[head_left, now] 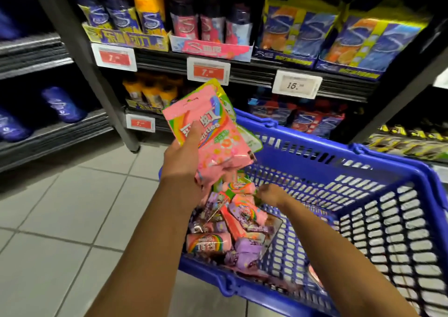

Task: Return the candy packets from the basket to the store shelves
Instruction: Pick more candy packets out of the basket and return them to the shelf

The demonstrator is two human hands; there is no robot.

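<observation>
My left hand (184, 156) holds a stack of candy packets above the blue basket (378, 195); the front one is a pink packet (213, 132) with a rainbow logo, and a green packet (252, 137) shows behind it. My right hand (271, 194) reaches down inside the basket, fingers curled among the packets; what it grips is hidden. Several pink and purple candy packets (230, 227) lie heaped in the basket's left corner. The store shelves (242, 64) stand just beyond.
The shelves carry gum bottles, boxed packs and price tags (208, 70). A grey upright post (80, 57) divides two shelf units, with dark blue bags on the left one. Pale floor tiles (60, 219) spread out at the lower left.
</observation>
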